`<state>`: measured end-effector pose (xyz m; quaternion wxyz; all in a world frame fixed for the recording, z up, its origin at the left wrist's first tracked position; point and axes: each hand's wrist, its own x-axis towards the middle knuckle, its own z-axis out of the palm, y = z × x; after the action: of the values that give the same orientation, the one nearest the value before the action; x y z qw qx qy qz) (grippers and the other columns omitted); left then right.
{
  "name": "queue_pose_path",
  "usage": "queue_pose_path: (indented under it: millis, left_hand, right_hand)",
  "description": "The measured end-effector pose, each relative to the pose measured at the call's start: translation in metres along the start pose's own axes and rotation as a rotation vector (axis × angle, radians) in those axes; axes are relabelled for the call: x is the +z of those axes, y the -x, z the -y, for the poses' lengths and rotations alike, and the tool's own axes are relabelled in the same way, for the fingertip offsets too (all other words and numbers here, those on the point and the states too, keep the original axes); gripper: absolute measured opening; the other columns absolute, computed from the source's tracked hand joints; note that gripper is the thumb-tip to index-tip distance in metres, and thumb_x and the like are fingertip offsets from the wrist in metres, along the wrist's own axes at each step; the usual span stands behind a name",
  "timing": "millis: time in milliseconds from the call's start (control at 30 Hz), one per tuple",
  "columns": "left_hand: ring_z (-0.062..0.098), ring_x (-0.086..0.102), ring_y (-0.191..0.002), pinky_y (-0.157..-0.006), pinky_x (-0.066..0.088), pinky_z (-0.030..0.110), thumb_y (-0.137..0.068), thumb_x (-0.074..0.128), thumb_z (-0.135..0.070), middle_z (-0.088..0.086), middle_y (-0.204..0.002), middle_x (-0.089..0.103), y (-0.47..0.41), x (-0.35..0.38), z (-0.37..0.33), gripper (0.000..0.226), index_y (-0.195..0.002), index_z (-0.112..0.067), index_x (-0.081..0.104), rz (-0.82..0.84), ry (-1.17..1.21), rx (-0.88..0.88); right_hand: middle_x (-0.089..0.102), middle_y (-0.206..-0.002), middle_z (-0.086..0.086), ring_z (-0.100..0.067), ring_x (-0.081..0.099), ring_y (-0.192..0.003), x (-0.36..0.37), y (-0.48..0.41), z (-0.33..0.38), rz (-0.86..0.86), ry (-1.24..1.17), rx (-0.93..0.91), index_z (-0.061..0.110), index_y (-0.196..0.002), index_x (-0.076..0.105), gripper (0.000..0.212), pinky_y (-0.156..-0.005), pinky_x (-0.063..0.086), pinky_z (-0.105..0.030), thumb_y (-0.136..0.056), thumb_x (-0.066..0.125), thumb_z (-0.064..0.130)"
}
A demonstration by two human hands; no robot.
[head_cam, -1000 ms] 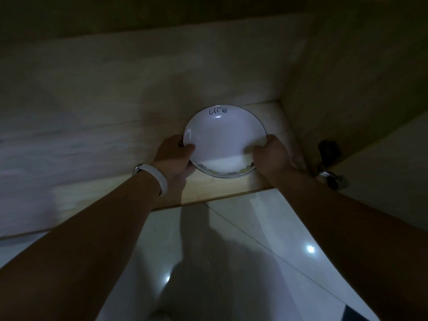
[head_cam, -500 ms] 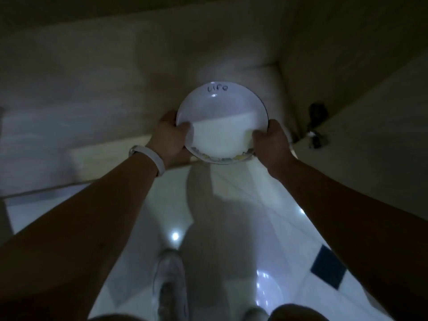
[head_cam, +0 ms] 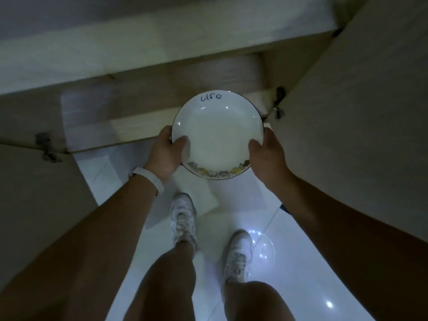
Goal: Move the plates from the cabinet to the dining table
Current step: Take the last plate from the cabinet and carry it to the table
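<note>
Plate (head_cam: 217, 135) now clear of the cabinet (head_cam: 143, 98) shelf, held level over the floor (head_cam: 301, 262); earlier it sat inside. Left hand (head_cam: 165, 155) and right hand (head_cam: 266, 156) pinch opposite rims, thumbs on top. Both shoes (head_cam: 184, 216) have come into view.

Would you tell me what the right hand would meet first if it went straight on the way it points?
The right hand grips the round white dark-rimmed plate, which lies in that line; beyond it, probably the pale wooden cabinet shelf edge, though depth is unclear.
</note>
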<state>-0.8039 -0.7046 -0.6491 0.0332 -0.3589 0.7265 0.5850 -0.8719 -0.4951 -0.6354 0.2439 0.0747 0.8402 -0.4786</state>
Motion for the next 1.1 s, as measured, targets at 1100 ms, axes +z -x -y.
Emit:
queue_pose_path:
  millis: [1100]
  left_hand:
    - [0.036,0.064,-0.092,-0.065,0.055,0.052,-0.082,0.053,-0.026,0.006,-0.095,0.067,0.344,-0.056,-0.459,0.01,-0.086,-0.033,0.06,0.099,0.141,0.228]
  right_hand:
    - [0.071,-0.087,0.015,-0.007,0.065,-0.085,-0.326,0.34,0.329,-0.312,-0.389,-0.024,0.034,-0.096,0.066,0.032,-0.06,0.049,-0.025,-0.09,0.043,0.013]
